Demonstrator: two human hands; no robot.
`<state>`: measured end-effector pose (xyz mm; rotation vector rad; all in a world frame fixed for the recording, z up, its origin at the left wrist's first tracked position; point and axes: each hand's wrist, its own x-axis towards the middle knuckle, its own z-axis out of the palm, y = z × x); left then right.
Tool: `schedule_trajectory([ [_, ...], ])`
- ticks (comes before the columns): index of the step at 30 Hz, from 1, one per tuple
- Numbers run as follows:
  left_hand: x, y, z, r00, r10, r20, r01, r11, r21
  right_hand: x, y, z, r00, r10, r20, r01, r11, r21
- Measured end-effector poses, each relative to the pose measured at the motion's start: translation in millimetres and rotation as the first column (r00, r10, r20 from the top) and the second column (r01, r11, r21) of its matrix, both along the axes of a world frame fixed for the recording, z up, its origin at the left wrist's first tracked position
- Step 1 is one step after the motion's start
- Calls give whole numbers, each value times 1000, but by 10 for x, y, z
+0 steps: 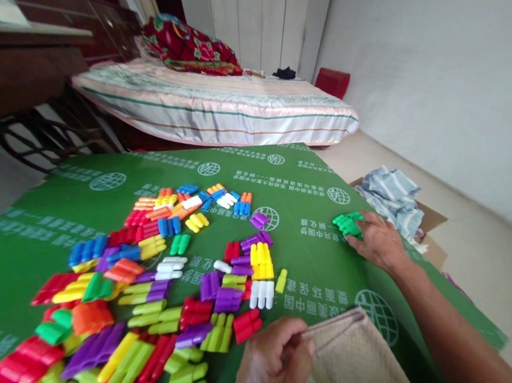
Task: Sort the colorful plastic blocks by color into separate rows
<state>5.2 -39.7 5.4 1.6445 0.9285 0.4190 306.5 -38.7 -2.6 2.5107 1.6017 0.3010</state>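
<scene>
My right hand [376,241] reaches out to the right edge of the green board [312,251] and its fingers close on a green plastic block [348,224]. Low in the middle, my left hand [272,358] pinches the edge of a beige towel [356,353] lying at the near edge. Many bright plastic blocks [157,278] in red, yellow, purple, blue, orange, white and lime lie scattered over the left and middle of the board, several of them joined side by side. The nearest to my left hand is a red block [247,325].
A bed [216,107] with a striped cover and a red floral quilt [186,45] stands behind the board. A dark wooden table [18,61] is at the far left. Blue-and-white cloth [390,195] lies on cardboard at the right, by the white wall.
</scene>
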Motion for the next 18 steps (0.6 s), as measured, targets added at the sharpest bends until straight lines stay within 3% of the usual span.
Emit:
schedule_trajectory([
  [18, 2, 6, 22, 999, 32, -8, -32, 999, 0, 12, -44, -56, 1000, -26, 3, 26, 997, 76],
])
